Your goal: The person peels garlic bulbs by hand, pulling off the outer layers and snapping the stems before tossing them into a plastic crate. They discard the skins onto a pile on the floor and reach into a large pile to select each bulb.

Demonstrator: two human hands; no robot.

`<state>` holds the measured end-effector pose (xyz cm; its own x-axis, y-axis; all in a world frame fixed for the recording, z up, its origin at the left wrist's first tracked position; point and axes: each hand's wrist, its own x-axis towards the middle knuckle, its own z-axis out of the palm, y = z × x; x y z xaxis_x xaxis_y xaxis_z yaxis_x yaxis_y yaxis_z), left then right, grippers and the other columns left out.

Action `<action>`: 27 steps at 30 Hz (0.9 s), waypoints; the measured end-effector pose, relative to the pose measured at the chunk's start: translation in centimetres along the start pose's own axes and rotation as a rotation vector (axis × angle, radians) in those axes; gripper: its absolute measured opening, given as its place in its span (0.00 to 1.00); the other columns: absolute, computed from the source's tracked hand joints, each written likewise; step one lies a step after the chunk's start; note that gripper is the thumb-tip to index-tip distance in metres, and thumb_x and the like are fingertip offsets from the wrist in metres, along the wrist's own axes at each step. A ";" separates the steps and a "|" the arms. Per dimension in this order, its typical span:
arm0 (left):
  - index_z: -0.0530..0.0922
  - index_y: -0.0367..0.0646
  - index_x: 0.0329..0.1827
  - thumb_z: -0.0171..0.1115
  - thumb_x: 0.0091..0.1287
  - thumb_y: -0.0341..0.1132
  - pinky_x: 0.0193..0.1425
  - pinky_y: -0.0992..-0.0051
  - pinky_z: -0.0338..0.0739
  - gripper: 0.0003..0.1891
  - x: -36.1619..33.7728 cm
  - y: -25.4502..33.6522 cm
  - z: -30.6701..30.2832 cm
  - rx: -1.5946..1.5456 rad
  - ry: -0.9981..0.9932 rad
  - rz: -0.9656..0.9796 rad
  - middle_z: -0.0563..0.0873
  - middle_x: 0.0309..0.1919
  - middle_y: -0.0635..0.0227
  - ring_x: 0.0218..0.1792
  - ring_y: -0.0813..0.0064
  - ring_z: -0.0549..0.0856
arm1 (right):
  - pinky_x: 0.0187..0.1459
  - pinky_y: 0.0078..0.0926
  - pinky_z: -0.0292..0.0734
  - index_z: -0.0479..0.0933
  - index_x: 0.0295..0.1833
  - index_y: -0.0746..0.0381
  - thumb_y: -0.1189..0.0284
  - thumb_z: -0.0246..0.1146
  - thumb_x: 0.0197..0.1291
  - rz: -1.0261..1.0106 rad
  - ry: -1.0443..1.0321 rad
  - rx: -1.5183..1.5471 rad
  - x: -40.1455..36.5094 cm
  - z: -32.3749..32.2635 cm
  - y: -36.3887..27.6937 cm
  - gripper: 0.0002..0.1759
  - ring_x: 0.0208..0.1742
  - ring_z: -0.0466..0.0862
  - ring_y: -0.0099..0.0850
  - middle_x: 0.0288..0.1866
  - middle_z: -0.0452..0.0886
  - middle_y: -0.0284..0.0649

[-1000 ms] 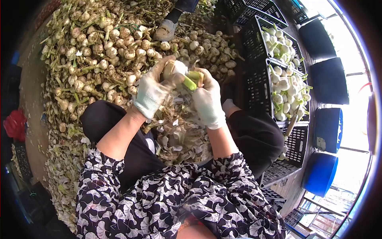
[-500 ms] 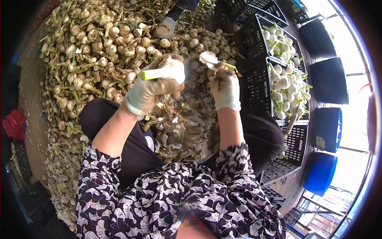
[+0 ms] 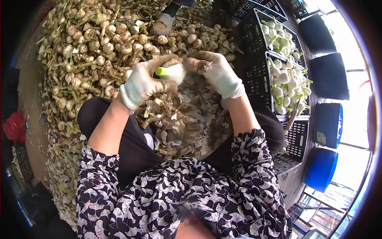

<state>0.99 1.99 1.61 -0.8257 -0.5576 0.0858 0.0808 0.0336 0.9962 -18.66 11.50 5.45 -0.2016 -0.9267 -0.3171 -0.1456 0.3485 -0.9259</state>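
Observation:
My gloved left hand point(image 3: 146, 83) is wrapped round a pale garlic bulb point(image 3: 176, 74), whose cut green stem pokes out toward the left. Close against the bulb's right side is my gloved right hand point(image 3: 219, 73), its fingers curled in and smeared by motion. A brownish, stringy scrap point(image 3: 205, 65) shows at those curled fingers; I cannot tell what it is. Below both hands lies a heap of loose garlic skins point(image 3: 187, 127), between my knees.
A large pile of unpeeled garlic point(image 3: 95, 47) spreads ahead and to the left. A person's shoe point(image 3: 163, 24) stands in it. Black crates point(image 3: 254, 75) on the right hold clean white garlic bulbs point(image 3: 288, 81). Blue barrels point(image 3: 320, 169) line the far right.
My right hand has moved in from the right to the bulb, and the white piece at its fingers no longer shows. My left hand has turned, still holding the garlic bulb.

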 end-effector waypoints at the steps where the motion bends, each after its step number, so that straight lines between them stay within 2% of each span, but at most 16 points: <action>1: 0.73 0.37 0.63 0.77 0.49 0.28 0.55 0.76 0.79 0.35 -0.2 0.0 0.1 -0.131 0.018 -0.063 0.85 0.50 0.62 0.48 0.76 0.83 | 0.41 0.23 0.76 0.77 0.50 0.71 0.55 0.65 0.60 -0.001 -0.001 -0.005 -0.1 -0.2 0.1 0.27 0.34 0.80 0.27 0.35 0.82 0.39; 4: 0.74 0.38 0.62 0.77 0.49 0.28 0.55 0.77 0.79 0.34 0.1 -0.5 0.2 -0.093 0.042 -0.088 0.84 0.51 0.63 0.48 0.77 0.83 | 0.30 0.18 0.74 0.78 0.46 0.73 0.59 0.64 0.62 -0.023 0.062 0.117 -0.3 -0.6 0.9 0.24 0.30 0.79 0.20 0.33 0.84 0.39; 5: 0.74 0.37 0.62 0.77 0.49 0.29 0.55 0.78 0.78 0.34 0.3 -0.1 0.3 0.000 0.038 -0.126 0.84 0.51 0.63 0.48 0.78 0.83 | 0.32 0.20 0.75 0.78 0.46 0.74 0.57 0.65 0.61 -0.210 0.027 0.081 -1.0 0.2 0.8 0.26 0.32 0.81 0.21 0.34 0.84 0.39; 6: 0.75 0.37 0.61 0.76 0.51 0.31 0.56 0.77 0.78 0.32 0.4 -0.1 0.2 0.093 0.004 -0.192 0.85 0.51 0.63 0.48 0.78 0.83 | 0.36 0.21 0.77 0.78 0.47 0.74 0.54 0.66 0.60 -0.381 0.069 -0.081 -0.4 0.6 1.6 0.28 0.35 0.81 0.22 0.35 0.84 0.41; 9: 0.75 0.37 0.61 0.77 0.50 0.33 0.55 0.77 0.78 0.33 0.2 0.0 0.3 0.031 -0.037 -0.148 0.85 0.49 0.62 0.48 0.78 0.83 | 0.40 0.23 0.77 0.78 0.47 0.73 0.55 0.67 0.59 -0.303 0.064 -0.153 -0.2 1.0 2.1 0.28 0.37 0.80 0.24 0.35 0.83 0.43; 11: 0.73 0.35 0.63 0.74 0.50 0.28 0.53 0.77 0.78 0.34 0.3 0.6 0.4 0.041 -0.047 -0.205 0.85 0.48 0.65 0.45 0.80 0.83 | 0.40 0.23 0.76 0.78 0.45 0.73 0.57 0.68 0.59 -0.278 0.044 0.261 0.5 0.9 3.3 0.26 0.38 0.80 0.23 0.34 0.83 0.44; 12: 0.73 0.35 0.63 0.74 0.50 0.28 0.53 0.77 0.78 0.34 0.4 0.8 0.4 0.038 -0.044 -0.205 0.85 0.48 0.65 0.45 0.80 0.83 | 0.40 0.23 0.76 0.78 0.45 0.73 0.57 0.68 0.59 -0.277 0.041 0.258 0.7 0.6 3.7 0.26 0.38 0.80 0.23 0.34 0.83 0.44; 14: 0.75 0.35 0.61 0.74 0.51 0.28 0.52 0.77 0.78 0.31 0.2 0.9 0.4 0.027 -0.069 -0.268 0.85 0.47 0.65 0.45 0.79 0.83 | 0.36 0.20 0.77 0.79 0.45 0.72 0.60 0.67 0.61 -0.309 0.019 -0.075 0.2 0.9 2.6 0.22 0.33 0.80 0.20 0.33 0.83 0.41; 15: 0.75 0.35 0.60 0.73 0.51 0.29 0.52 0.77 0.78 0.30 0.1 0.5 0.3 0.066 -0.059 -0.239 0.86 0.45 0.65 0.44 0.78 0.84 | 0.32 0.18 0.76 0.79 0.47 0.72 0.62 0.66 0.62 -0.107 -0.003 0.090 -0.6 1.2 1.9 0.21 0.29 0.79 0.19 0.33 0.84 0.40; 18: 0.75 0.35 0.60 0.73 0.52 0.29 0.53 0.77 0.78 0.30 0.3 0.5 0.1 0.119 -0.049 -0.247 0.86 0.45 0.64 0.44 0.77 0.84 | 0.31 0.17 0.76 0.79 0.47 0.73 0.63 0.65 0.63 -0.055 0.039 0.171 -2.0 0.9 1.1 0.21 0.27 0.80 0.20 0.33 0.83 0.40; 19: 0.74 0.35 0.62 0.71 0.53 0.27 0.54 0.76 0.77 0.30 0.5 0.9 0.0 0.062 -0.076 -0.320 0.84 0.49 0.63 0.46 0.77 0.83 | 0.33 0.21 0.77 0.80 0.48 0.72 0.65 0.65 0.62 -0.101 0.031 0.058 -2.3 1.1 0.8 0.19 0.29 0.82 0.24 0.34 0.85 0.44; 20: 0.74 0.35 0.62 0.71 0.53 0.27 0.54 0.76 0.77 0.30 0.4 0.5 0.2 0.059 -0.075 -0.322 0.84 0.49 0.63 0.46 0.77 0.83 | 0.36 0.25 0.78 0.80 0.47 0.69 0.72 0.66 0.58 -0.463 0.169 -0.333 -1.2 1.7 2.3 0.14 0.32 0.85 0.31 0.36 0.85 0.49; 22: 0.70 0.36 0.65 0.70 0.55 0.27 0.55 0.75 0.77 0.32 0.4 -0.8 0.8 0.020 0.017 -0.124 0.82 0.53 0.61 0.46 0.76 0.83 | 0.39 0.31 0.78 0.80 0.43 0.68 0.76 0.66 0.52 -0.445 0.282 -0.257 -1.0 2.4 3.6 0.12 0.36 0.85 0.40 0.36 0.83 0.52; 24: 0.67 0.37 0.68 0.67 0.57 0.24 0.52 0.77 0.78 0.33 0.4 -1.3 1.4 -0.015 0.052 -0.062 0.81 0.55 0.61 0.44 0.78 0.83 | 0.39 0.32 0.78 0.79 0.41 0.68 0.77 0.65 0.51 -0.495 0.355 -0.314 -1.0 3.4 3.4 0.10 0.36 0.84 0.43 0.35 0.83 0.52; 26: 0.65 0.38 0.70 0.64 0.59 0.22 0.48 0.82 0.78 0.32 0.1 -1.3 1.5 -0.543 0.035 -0.109 0.81 0.53 0.63 0.40 0.82 0.82 | 0.39 0.37 0.77 0.76 0.38 0.67 0.79 0.64 0.51 -0.607 0.414 -0.354 -1.1 4.4 2.9 0.08 0.36 0.82 0.49 0.32 0.80 0.51; 27: 0.64 0.38 0.70 0.61 0.61 0.20 0.44 0.86 0.76 0.32 0.1 -1.2 1.6 -0.190 0.080 -0.034 0.82 0.51 0.65 0.36 0.87 0.80 | 0.39 0.37 0.77 0.76 0.38 0.67 0.79 0.64 0.50 -0.617 0.410 -0.391 -1.3 4.7 2.7 0.08 0.35 0.82 0.48 0.32 0.81 0.51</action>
<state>-0.10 3.27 0.43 -0.7831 -0.6204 0.0434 0.1640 -0.1387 0.9767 -14.24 13.00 2.35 -0.3004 -0.8690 0.3932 -0.6555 -0.1114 -0.7469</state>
